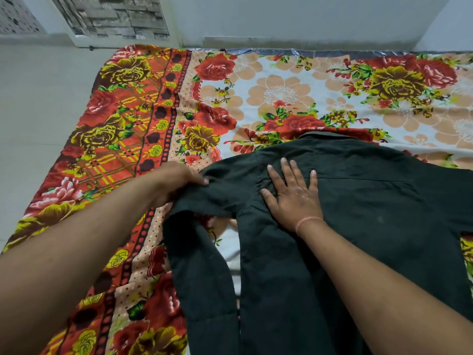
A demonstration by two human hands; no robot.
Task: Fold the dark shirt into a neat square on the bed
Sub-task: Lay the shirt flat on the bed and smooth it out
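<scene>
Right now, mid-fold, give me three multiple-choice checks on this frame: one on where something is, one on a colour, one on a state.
1. Where does the right hand rest?
A. flat on the dark shirt
B. on the floor
C. on the wall

2. What colour is the band on the right wrist?
A. blue
B. pale orange-pink
C. black

3. What is the left hand doing?
A. lying open on the bedsheet
B. hanging in the air
C. gripping the shirt at the sleeve top

Answers:
1 A, fingers spread on the cloth below the collar.
2 B, a thin pale loop shows there.
3 C, fingers close on bunched fabric.
</scene>
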